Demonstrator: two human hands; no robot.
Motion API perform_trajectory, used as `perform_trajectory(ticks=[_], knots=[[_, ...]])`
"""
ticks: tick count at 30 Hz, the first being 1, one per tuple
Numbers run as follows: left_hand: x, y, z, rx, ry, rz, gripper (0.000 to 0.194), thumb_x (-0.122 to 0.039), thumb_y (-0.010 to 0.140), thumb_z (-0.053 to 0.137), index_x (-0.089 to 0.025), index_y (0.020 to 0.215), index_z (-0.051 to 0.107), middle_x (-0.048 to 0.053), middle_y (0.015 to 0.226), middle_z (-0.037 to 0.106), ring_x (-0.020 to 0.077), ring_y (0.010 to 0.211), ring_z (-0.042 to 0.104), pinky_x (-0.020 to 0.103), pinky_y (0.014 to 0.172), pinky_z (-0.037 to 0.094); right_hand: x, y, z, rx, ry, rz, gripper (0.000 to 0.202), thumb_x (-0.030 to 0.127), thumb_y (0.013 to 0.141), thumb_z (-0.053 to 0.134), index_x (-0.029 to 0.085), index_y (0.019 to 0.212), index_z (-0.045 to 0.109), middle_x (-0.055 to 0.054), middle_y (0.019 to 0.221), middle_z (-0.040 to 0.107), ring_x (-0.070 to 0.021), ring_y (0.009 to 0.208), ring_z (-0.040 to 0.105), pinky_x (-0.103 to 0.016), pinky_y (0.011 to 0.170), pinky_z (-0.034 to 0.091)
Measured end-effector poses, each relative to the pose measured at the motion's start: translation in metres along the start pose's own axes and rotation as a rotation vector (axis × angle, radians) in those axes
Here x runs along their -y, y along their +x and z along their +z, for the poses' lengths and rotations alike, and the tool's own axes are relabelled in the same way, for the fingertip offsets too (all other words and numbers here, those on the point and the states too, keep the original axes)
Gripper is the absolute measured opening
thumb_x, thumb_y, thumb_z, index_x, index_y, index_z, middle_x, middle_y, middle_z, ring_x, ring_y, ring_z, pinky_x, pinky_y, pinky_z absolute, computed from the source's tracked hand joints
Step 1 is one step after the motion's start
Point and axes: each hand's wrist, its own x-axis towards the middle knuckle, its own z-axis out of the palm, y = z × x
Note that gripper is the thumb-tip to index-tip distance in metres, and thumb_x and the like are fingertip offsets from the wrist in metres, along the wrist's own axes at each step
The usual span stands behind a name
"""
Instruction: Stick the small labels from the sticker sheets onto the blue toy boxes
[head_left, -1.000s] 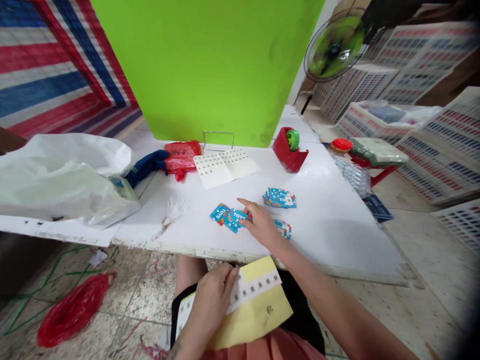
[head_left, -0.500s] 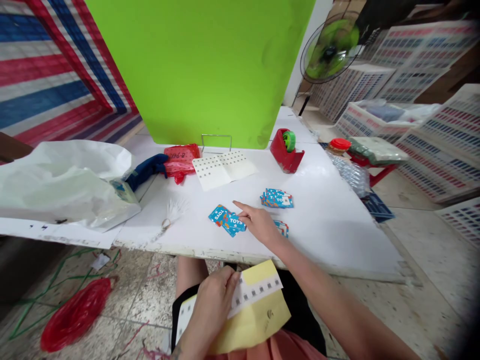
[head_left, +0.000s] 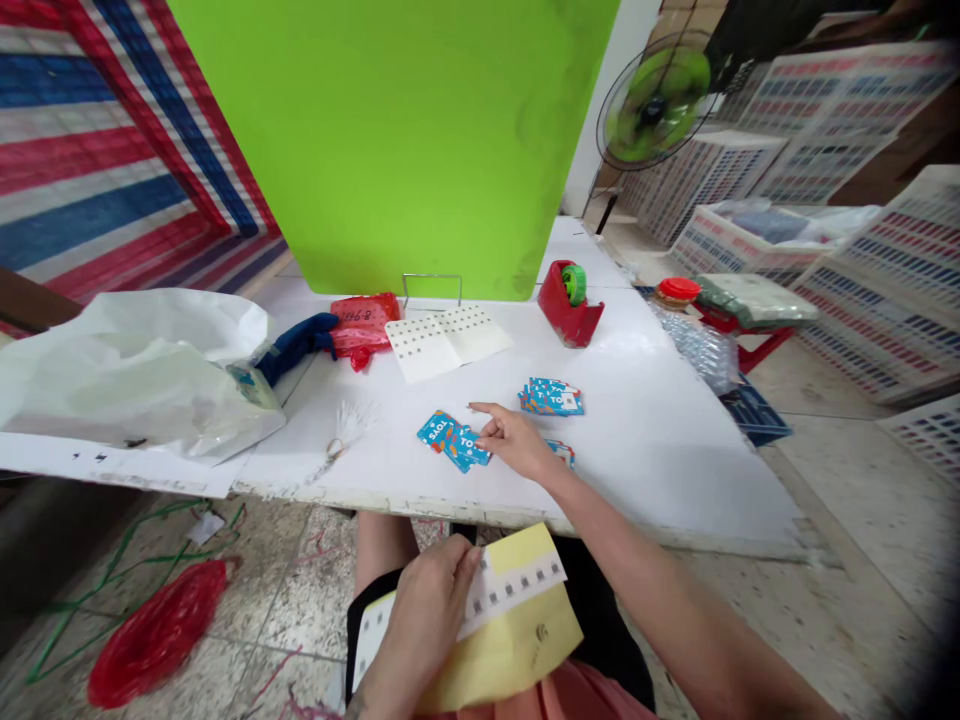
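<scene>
Low over my lap, my left hand (head_left: 433, 598) grips a sheet of stickers (head_left: 517, 620), with yellow backing and a strip of small square printed labels. Over the table, my right hand (head_left: 513, 440) stretches out its index finger, and its other fingers curl against the nearest blue "TOYS" cards (head_left: 448, 438). A tiny pale speck shows at the index fingertip, too small to name. Behind that hand lies a fanned pile of blue cards (head_left: 553, 397), the front one bearing a white square label. More cards (head_left: 561, 453) are partly hidden by my right wrist.
Another label sheet (head_left: 450, 342) lies before the green board (head_left: 420, 150). Around it are a red tape dispenser (head_left: 570, 305), a red plastic packet (head_left: 365, 325), a blue glove (head_left: 296, 345), white ties (head_left: 349, 430) and a white bag (head_left: 142, 370). A fan (head_left: 654, 108) stands behind.
My right hand has shifted very slightly over the nearest cards, its index finger still outstretched. My left hand keeps its hold on the sticker sheet. The view has tilted slightly.
</scene>
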Motion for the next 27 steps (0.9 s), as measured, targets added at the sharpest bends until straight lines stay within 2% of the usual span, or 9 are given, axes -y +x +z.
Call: perform_trajectory(ticks=[3,7,13,16,19,21,24,27], knots=[[0.0,-0.001,-0.001,-0.005,0.012,-0.002,0.036,-0.039,0.097,0.028,-0.022,0.068,0.042,-0.001,0.064,0.056,0.0154,0.059,0.052,0.026,0.057,0.03,0.0,0.001,0.0,-0.002,-0.012,-0.005,0.056,0.008,0.073,0.058,0.019,0.128,0.052,0.005,0.064,0.059,-0.0103,0.058,0.056,-0.02,0.055,0.044],[0.0,-0.002,0.0,-0.011,0.02,-0.001,0.036,-0.038,0.097,0.029,-0.022,0.068,0.043,-0.001,0.065,0.056,0.0158,0.061,0.051,0.026,0.058,0.03,0.001,0.0,0.0,-0.024,-0.055,-0.013,0.06,0.009,0.075,0.058,0.018,0.133,0.048,0.003,0.067,0.065,-0.0125,0.06,0.058,-0.023,0.057,0.046],[-0.004,-0.001,0.0,0.0,0.022,0.002,0.036,-0.038,0.098,0.029,-0.022,0.068,0.041,-0.001,0.066,0.055,0.0155,0.062,0.051,0.026,0.059,0.031,0.011,-0.008,0.0,-0.15,-0.252,-0.094,0.055,0.012,0.076,0.059,0.023,0.13,0.054,0.0,0.083,0.072,-0.0167,0.071,0.062,-0.029,0.071,0.048],[-0.007,-0.002,-0.002,-0.002,0.041,0.005,0.035,-0.036,0.098,0.03,-0.021,0.069,0.043,-0.001,0.067,0.056,0.0155,0.062,0.052,0.026,0.059,0.033,0.015,-0.011,-0.001,-0.17,-0.212,-0.137,0.051,0.014,0.079,0.055,0.022,0.129,0.054,-0.001,0.084,0.072,-0.0166,0.074,0.062,-0.029,0.074,0.048],[-0.012,-0.004,-0.005,-0.001,0.064,0.03,0.034,-0.033,0.098,0.031,-0.021,0.072,0.047,0.0,0.071,0.058,0.0159,0.066,0.054,0.026,0.062,0.037,0.017,-0.019,-0.007,-0.123,-0.098,-0.125,0.054,0.015,0.081,0.052,0.018,0.135,0.047,0.001,0.076,0.067,-0.014,0.066,0.058,-0.027,0.066,0.046],[-0.016,-0.007,-0.005,-0.026,0.103,0.1,0.032,-0.03,0.098,0.032,-0.02,0.075,0.052,0.002,0.077,0.06,0.0171,0.073,0.056,0.028,0.067,0.041,0.019,-0.031,-0.012,-0.051,-0.057,-0.088,0.06,0.014,0.08,0.053,0.019,0.139,0.04,0.003,0.071,0.064,-0.0126,0.062,0.056,-0.025,0.062,0.045],[-0.021,-0.007,0.0,-0.131,0.206,0.312,0.025,-0.024,0.097,0.036,-0.019,0.086,0.058,0.007,0.101,0.062,0.0217,0.094,0.056,0.037,0.081,0.045,0.022,-0.054,-0.016,0.043,-0.095,-0.04,0.066,0.012,0.079,0.054,0.022,0.141,0.035,0.004,0.07,0.063,-0.0121,0.062,0.056,-0.025,0.063,0.044],[-0.021,-0.002,0.01,-0.204,0.319,0.471,0.018,-0.019,0.094,0.042,-0.018,0.096,0.06,0.008,0.128,0.054,0.0271,0.122,0.044,0.047,0.098,0.039,0.021,-0.073,-0.013,0.059,-0.195,-0.015,0.064,0.009,0.08,0.052,0.024,0.14,0.037,0.003,0.071,0.064,-0.013,0.064,0.057,-0.026,0.066,0.045]])
